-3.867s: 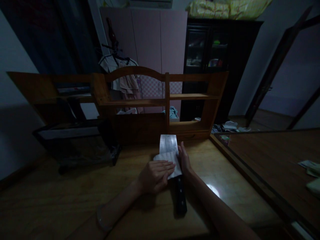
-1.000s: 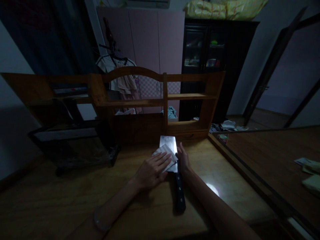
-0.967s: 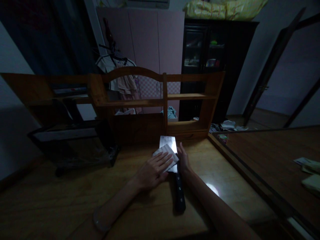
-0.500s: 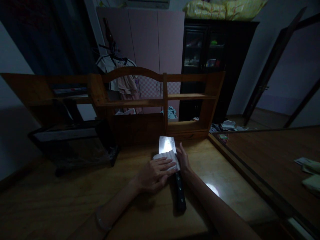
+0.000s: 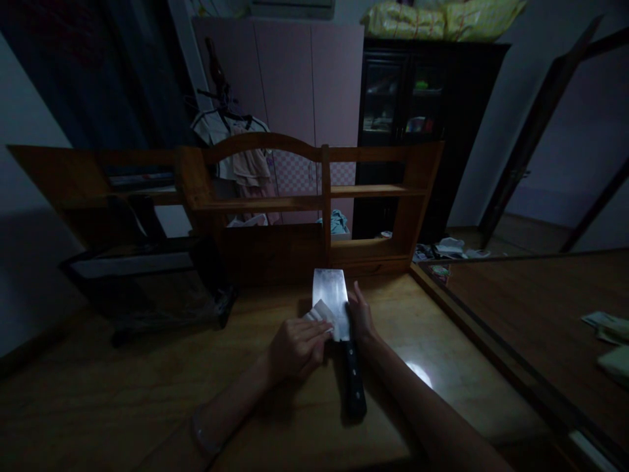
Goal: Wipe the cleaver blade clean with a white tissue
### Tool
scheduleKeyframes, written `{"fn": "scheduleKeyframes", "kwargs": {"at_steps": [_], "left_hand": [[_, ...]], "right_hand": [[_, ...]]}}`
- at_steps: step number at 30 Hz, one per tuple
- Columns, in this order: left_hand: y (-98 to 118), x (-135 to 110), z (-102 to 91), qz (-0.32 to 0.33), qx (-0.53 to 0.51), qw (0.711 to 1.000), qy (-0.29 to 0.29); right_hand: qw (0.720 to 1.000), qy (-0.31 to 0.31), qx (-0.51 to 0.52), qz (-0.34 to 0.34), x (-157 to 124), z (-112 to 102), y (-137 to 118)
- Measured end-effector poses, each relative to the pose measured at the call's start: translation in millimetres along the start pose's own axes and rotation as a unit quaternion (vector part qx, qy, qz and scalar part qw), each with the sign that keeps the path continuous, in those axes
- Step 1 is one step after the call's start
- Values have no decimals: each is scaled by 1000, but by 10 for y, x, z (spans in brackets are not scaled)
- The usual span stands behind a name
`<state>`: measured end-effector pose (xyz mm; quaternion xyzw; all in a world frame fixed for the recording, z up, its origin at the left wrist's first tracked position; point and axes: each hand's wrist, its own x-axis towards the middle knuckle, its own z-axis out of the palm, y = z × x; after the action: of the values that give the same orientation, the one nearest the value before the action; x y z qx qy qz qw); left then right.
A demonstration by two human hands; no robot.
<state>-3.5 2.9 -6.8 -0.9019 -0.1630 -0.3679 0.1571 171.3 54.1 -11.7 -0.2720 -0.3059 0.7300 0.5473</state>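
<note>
A cleaver lies flat on the wooden desk, its steel blade pointing away from me and its black handle towards me. My left hand is closed on a white folded tissue at the blade's left edge. My right hand rests flat against the blade's right side, fingers stretched forward, steadying it.
A wooden shelf unit stands at the desk's back edge, right behind the blade tip. A dark second surface adjoins on the right, with papers at its far edge. A wardrobe and a dark cabinet stand beyond.
My left hand has pulled the tissue back off the blade to its left edge and bunched it under curled fingers, baring more steel. My right hand and the cleaver have stayed in place.
</note>
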Motion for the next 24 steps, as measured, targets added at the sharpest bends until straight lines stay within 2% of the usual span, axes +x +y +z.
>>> {"fn": "scheduleKeyframes", "kwargs": {"at_steps": [3, 9, 11, 13, 19, 24], "left_hand": [[0, 13, -9, 9, -1, 1000, -11], [10, 103, -6, 5, -36, 991, -128], [18, 113, 8, -2, -40, 988, -149], [24, 107, 21, -4, -36, 988, -149], [18, 61, -2, 0, -19, 996, -86], [-3, 5, -8, -5, -33, 997, -75]], "right_hand": [[1000, 30, -1, 2, -10, 7, -8], [1000, 8, 1, 13, -51, 38, -38], [1000, 4, 2, 15, -64, 52, -49], [1000, -2, 9, 13, -71, 65, -56], [999, -22, 27, 4, -68, 81, -54], [999, -27, 29, -7, -61, 61, -53]]}}
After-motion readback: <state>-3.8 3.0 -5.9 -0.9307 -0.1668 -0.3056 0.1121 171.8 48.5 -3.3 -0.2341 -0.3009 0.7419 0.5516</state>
